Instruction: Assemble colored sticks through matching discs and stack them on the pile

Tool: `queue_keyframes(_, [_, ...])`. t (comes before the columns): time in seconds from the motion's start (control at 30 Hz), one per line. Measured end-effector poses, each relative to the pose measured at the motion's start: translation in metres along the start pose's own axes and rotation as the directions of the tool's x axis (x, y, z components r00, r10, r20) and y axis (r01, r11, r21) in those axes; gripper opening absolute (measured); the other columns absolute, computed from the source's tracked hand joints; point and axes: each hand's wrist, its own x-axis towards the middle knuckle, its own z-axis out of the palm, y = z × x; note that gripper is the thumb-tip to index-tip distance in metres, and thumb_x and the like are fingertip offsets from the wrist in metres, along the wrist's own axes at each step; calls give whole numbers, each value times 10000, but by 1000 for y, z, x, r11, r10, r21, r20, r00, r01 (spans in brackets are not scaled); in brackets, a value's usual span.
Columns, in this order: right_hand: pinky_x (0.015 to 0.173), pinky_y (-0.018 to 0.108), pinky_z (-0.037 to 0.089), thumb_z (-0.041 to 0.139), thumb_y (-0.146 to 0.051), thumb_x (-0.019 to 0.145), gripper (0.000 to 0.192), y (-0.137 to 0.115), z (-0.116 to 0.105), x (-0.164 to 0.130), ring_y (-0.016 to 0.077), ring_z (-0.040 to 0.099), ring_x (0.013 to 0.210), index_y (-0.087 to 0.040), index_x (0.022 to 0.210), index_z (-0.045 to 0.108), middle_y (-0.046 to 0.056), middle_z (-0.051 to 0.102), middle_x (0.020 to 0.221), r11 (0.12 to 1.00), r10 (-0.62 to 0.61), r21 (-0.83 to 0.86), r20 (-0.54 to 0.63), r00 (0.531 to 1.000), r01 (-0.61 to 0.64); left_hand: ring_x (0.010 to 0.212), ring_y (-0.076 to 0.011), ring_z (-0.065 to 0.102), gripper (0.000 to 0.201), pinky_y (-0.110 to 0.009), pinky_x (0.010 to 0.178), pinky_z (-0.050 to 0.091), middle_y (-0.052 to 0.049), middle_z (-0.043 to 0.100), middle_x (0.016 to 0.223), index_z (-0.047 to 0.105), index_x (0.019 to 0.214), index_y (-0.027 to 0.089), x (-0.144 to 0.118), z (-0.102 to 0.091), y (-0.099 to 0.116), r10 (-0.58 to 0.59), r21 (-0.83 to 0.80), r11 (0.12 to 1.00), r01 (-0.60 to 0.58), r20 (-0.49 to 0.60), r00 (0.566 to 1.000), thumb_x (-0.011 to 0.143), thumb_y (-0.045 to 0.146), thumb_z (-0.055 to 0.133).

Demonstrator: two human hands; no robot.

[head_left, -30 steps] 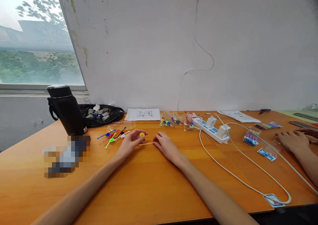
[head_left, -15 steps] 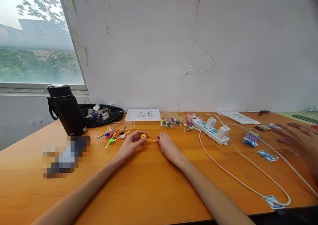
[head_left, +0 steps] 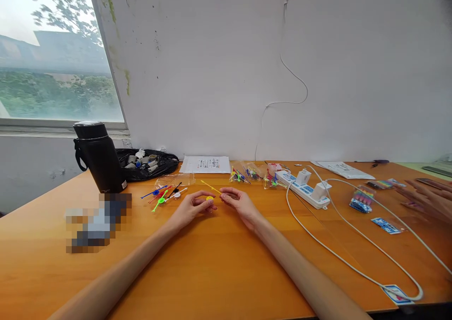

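My left hand (head_left: 189, 212) pinches a small yellow plastic disc (head_left: 209, 198) between thumb and fingers, just above the wooden table. In my right hand (head_left: 242, 206) is a thin yellow plastic arrow (head_left: 211, 186), held near one end. The arrow tilts up to the left and appears apart from the disc. Left of my hands lie several finished-looking arrow spinners, each an arrow on a round base: a green spinner (head_left: 161, 200), a white spinner (head_left: 177, 195), a blue spinner (head_left: 156, 192), plus black and red ones.
A black thermos (head_left: 97, 162) and a black bag of scraps (head_left: 151, 172) stand at the left. Bagged spinner parts (head_left: 240, 174) lie farther back. A white power strip (head_left: 303, 190) trails cables on the right. Another person's hand (head_left: 429, 202) is at the right edge.
My right hand has turned and raised the yellow arrow, which lay level between my hands before. The disc has tipped flatter in my left hand. The view has shifted slightly.
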Motion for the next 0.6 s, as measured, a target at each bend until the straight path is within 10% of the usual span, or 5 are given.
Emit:
queue_keyframes(0.2, [893, 309, 457, 784, -415, 727, 335, -4, 3, -4, 188, 638, 943, -175, 958, 753, 63, 735, 981, 978, -31, -206, 28, 999, 37, 912, -252, 737, 474, -388, 870, 565, -97, 776, 970, 600, 1113, 177, 2, -2, -2, -30, -104, 994, 21, -87, 996, 784, 492, 730])
queue_keyframes(0.43, [783, 289, 465, 747, -411, 772, 289, 0, 4, -2, 176, 638, 842, -170, 932, 746, 55, 733, 909, 939, -132, -314, 53, 990, 142, 837, -231, 716, 385, -340, 796, 547, -56, 759, 876, 653, 1146, 203, -3, 0, 6, 193, 277, 951, -138, -182, 964, 858, 458, 641])
queue_keyframes(0.6, [784, 294, 469, 726, -401, 798, 261, 5, 5, 2, 177, 645, 844, -173, 926, 737, 64, 739, 934, 908, -215, -355, 58, 975, 221, 893, -222, 716, 373, -343, 849, 549, -78, 751, 1014, 649, 1179, 196, -1, 1, 6, 235, 240, 951, -194, -158, 959, 874, 410, 634])
